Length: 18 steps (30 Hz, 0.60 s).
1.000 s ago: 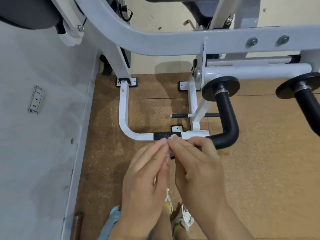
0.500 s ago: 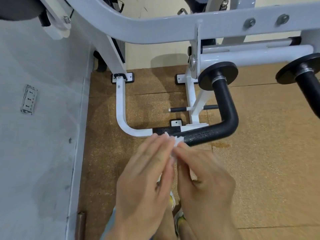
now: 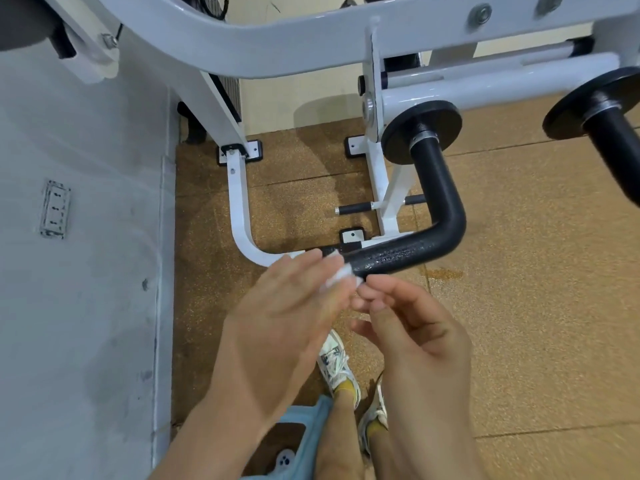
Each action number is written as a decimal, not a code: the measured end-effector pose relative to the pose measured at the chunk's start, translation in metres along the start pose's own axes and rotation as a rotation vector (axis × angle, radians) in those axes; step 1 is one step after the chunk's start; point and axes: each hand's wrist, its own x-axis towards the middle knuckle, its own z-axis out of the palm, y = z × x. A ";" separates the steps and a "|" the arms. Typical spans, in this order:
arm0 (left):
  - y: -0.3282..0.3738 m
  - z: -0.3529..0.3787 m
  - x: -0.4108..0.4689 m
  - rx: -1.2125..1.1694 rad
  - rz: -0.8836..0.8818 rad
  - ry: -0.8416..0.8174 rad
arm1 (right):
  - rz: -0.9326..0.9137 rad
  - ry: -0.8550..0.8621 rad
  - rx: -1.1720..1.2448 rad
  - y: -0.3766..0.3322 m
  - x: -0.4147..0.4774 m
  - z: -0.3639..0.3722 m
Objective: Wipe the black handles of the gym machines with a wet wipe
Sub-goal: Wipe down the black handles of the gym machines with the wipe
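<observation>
A white tubular steel machine frame [image 3: 277,53] carries a black textured L-shaped handle [image 3: 446,216]. Near its free end, the left hand [image 3: 284,323] pinches a small crumpled white wet wipe [image 3: 341,273]. The right hand [image 3: 415,330] has curled fingers touching the wipe, grip unclear.

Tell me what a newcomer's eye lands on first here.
Low in the centre, the left hand and right hand meet at their fingertips around a small white wet wipe. Just above them is the thick black handle, an L-shaped bend whose near end sits by the wipe. The white machine frame arches across the top, with a second black handle at the right edge.
</observation>
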 end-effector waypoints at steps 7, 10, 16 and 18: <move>0.000 -0.002 0.018 -0.268 -0.219 0.161 | 0.244 -0.012 0.260 0.002 0.002 -0.002; 0.004 0.001 0.008 -0.094 -0.042 0.052 | 0.178 -0.053 0.189 0.003 -0.003 0.000; 0.003 -0.004 0.023 -0.161 -0.204 0.046 | 0.115 0.023 0.213 0.002 0.002 -0.002; 0.012 -0.003 0.022 -0.067 -0.152 -0.077 | 0.148 0.047 0.309 0.000 0.006 -0.004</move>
